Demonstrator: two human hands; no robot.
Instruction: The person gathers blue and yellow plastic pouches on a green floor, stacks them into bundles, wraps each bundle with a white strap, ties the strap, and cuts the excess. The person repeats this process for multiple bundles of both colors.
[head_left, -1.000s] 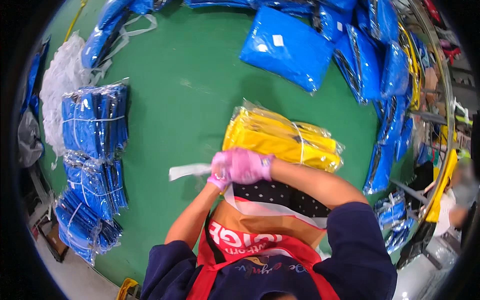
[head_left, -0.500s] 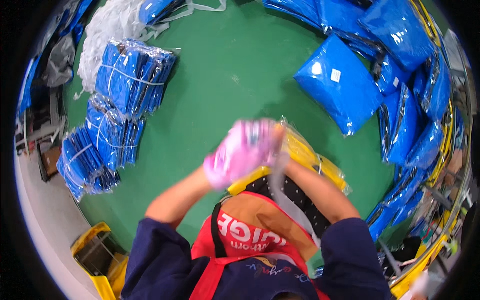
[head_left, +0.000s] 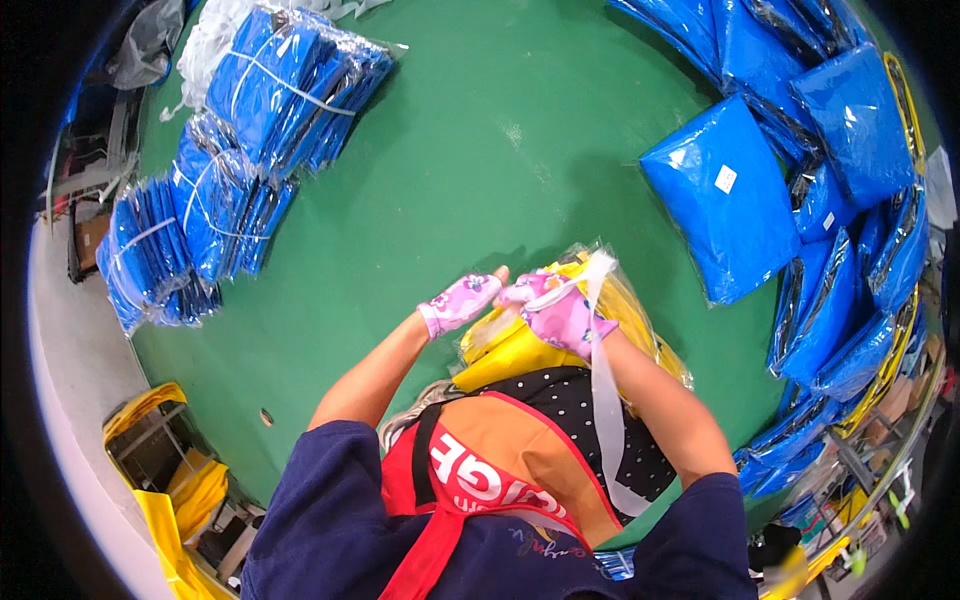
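My left hand [head_left: 462, 303], in a pink flowered glove with bare fingertips, is closed with its fingers close to the right one; what it pinches, if anything, is hidden. My right hand [head_left: 562, 312], gloved alike, is closed on a white strip [head_left: 606, 385]. The strip passes over the back of this hand, crosses the wrist and hangs down across my lap. Beneath both hands lies a stack of yellow folded packs [head_left: 515, 350] in clear plastic, against my dotted black clothing.
Tied bundles of blue plastic-wrapped packs [head_left: 285, 90] stand at left on the green floor [head_left: 480, 180]. A single blue pack [head_left: 720, 200] lies at right, beside a large heap of blue packs [head_left: 850, 120]. White strips [head_left: 215, 45] are piled at upper left. A yellow-edged folding frame [head_left: 160, 430] is at lower left.
My hands, bunched together and blurred before, have drawn slightly apart over the yellow packs. The white strip now runs over the right hand and wrist. The whole view has shifted.
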